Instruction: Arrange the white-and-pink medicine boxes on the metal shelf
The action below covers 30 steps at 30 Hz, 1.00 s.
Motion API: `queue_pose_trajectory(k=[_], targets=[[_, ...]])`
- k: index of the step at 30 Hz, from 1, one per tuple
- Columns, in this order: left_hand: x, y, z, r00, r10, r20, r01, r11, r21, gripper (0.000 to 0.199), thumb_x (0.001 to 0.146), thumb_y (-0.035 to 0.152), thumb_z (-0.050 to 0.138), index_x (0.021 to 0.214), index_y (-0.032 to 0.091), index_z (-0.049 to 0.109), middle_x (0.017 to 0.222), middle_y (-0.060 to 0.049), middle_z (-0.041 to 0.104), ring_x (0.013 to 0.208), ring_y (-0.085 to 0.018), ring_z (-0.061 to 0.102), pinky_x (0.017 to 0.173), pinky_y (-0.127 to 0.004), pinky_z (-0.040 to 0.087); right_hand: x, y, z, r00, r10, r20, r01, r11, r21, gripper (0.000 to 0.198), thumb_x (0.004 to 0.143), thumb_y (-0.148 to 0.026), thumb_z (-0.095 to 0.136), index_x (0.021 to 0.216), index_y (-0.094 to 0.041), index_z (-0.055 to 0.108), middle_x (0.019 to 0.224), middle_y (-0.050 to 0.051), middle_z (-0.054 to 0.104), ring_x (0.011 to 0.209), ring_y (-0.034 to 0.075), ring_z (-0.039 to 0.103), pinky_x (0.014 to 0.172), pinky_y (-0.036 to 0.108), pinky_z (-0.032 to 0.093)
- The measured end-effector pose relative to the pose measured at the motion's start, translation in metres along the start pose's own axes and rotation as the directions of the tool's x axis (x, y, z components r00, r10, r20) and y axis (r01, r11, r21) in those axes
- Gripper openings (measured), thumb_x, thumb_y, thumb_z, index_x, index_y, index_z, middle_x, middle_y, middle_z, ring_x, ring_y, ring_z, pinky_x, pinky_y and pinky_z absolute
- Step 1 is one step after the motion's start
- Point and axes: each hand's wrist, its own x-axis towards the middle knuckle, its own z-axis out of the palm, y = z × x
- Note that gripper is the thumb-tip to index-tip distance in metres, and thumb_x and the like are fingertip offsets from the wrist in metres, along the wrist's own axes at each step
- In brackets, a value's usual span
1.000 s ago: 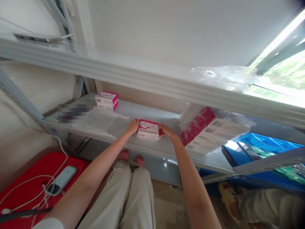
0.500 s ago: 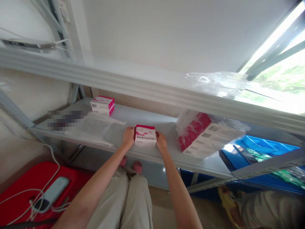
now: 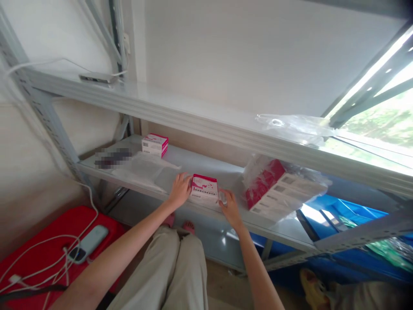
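A white and pink carton [image 3: 204, 188] lies on the middle shelf near its front edge, printed side up. At its left side is my left hand [image 3: 180, 190], fingers spread and fingertips against or very near the carton. My right hand [image 3: 230, 209] is at the right side with thumb and fingers apart; a small pale patch shows between them, too blurred to name. Left of the carton lies a flat clear plastic bag [image 3: 142, 170]. Behind that bag two similar cartons [image 3: 155, 145] are stacked.
Plastic-wrapped cartons [image 3: 274, 191] stand on the shelf at right. An upper shelf [image 3: 193, 110] crosses above my hands, bearing a clear plastic bag [image 3: 290, 127] and a flat grey device [image 3: 98, 78]. Cables and a pale device [image 3: 88, 244] lie on a red stool [image 3: 106, 262]. Another person's foot [image 3: 312, 288] is at lower right.
Both hands have loosened from the carton's sides, their fingers now more spread. The camera has turned, so the shelf's left end shows more fully. The carton sits slightly more askew.
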Motion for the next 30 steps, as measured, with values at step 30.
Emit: queue_pose_trajectory(k=[30], targets=[[0.119, 0.010, -0.094, 0.731, 0.441, 0.521, -0.407, 0.894, -0.187, 0.112, 0.052, 0.047, 0.078, 0.145, 0.018, 0.024, 0.143, -0.016, 0.039, 0.129, -0.034, 0.038, 0.105, -0.043, 0.030, 0.100, -0.074, -0.077, 0.915, -0.245, 0.321, 0.259, 0.966, 0.000, 0.071, 0.061, -0.028, 0.072, 0.126, -0.023, 0.047, 0.126, 0.009, 0.053, 0.118, 0.026, 0.048, 0.098, 0.032, 0.039]])
